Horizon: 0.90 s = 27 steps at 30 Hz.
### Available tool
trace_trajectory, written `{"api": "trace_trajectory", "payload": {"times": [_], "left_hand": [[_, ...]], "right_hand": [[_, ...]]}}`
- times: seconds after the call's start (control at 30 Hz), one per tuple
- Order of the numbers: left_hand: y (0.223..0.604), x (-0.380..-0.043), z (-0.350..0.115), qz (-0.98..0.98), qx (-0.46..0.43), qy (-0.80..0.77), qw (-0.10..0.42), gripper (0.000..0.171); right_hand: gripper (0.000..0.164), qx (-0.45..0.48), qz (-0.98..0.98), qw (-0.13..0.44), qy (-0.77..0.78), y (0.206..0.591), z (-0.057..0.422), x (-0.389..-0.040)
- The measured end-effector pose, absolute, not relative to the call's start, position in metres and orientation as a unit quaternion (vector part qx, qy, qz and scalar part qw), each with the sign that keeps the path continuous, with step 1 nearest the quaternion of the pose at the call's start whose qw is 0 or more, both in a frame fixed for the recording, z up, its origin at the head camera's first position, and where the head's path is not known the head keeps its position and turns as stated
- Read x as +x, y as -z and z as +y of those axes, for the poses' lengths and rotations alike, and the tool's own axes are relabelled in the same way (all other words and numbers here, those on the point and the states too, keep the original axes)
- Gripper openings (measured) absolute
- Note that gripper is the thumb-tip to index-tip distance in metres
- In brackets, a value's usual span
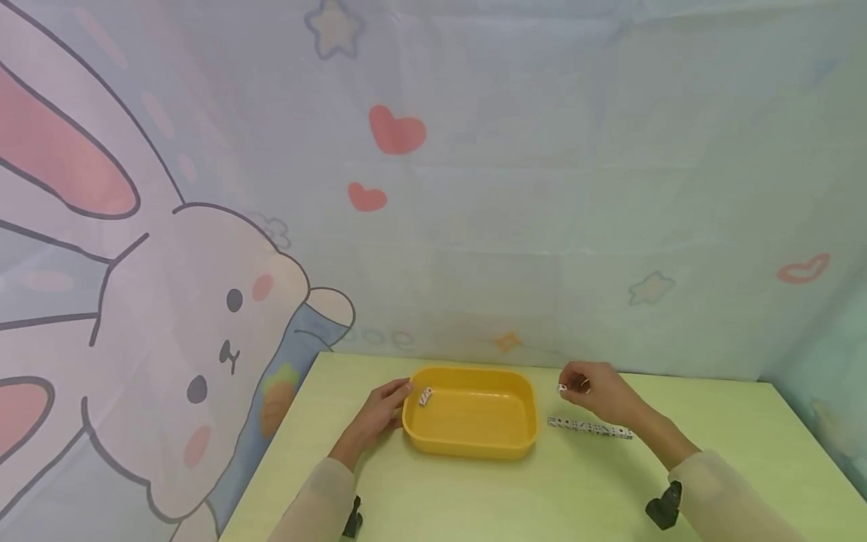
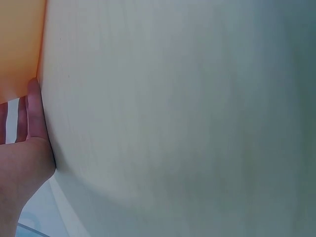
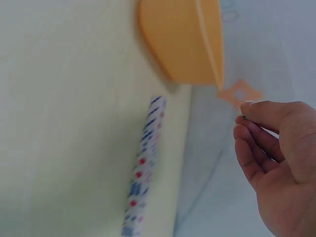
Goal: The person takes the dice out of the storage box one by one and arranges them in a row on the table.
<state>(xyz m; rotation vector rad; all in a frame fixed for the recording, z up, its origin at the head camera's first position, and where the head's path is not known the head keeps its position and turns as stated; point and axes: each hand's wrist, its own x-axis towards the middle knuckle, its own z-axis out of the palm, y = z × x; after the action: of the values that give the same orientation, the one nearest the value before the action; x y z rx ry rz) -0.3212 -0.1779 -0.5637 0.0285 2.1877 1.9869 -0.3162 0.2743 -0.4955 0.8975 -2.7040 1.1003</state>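
Note:
A yellow tray (image 1: 467,450) rests on the table, with a few small white dice (image 1: 425,397) lying together near its left inner wall. My left hand (image 1: 381,410) rests against the tray's left side. In the left wrist view its fingers (image 2: 34,111) lie straight along the tray's wall. Right of the tray, my right hand (image 1: 599,389) is raised above the table and pinches one white die (image 1: 562,388) between thumb and fingertips. The die is mostly hidden by those fingertips in the right wrist view. Below that hand a line of several white dice (image 1: 589,427) with red and dark markings lies on the table.
The pale yellow-green table (image 1: 460,500) ends at a hanging cloth backdrop (image 1: 542,188) printed with a rabbit, hearts and stars. The dice line lies just right of the tray's right wall.

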Motion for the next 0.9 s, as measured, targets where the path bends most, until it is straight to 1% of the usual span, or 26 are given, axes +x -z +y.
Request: {"api": "trace_trajectory", "payload": {"times": [0.17, 0.27, 0.53, 0.73, 0.9], "left_hand": [[0.565, -0.323, -0.175, 0.739, 0.007, -0.668, 0.089, 0.061], [0.566, -0.324, -0.174, 0.737, 0.004, -0.670, 0.088, 0.061], [0.567, -0.327, -0.171, 0.734, -0.005, -0.674, 0.083, 0.059], [0.564, -0.329, -0.170, 0.733, -0.017, -0.675, 0.077, 0.058], [0.563, -0.329, -0.170, 0.734, -0.022, -0.674, 0.079, 0.057]], "right_hand": [[0.014, 0.285, -0.887, 0.081, -0.353, 0.521, 0.307, -0.312], [0.016, 0.268, -0.895, 0.091, -0.345, 0.534, 0.327, -0.309], [0.015, 0.207, -0.923, 0.080, -0.315, 0.555, 0.375, -0.308], [0.019, 0.209, -0.930, 0.092, -0.288, 0.567, 0.395, -0.314], [0.021, 0.217, -0.928, 0.077, -0.293, 0.571, 0.399, -0.311]]}}
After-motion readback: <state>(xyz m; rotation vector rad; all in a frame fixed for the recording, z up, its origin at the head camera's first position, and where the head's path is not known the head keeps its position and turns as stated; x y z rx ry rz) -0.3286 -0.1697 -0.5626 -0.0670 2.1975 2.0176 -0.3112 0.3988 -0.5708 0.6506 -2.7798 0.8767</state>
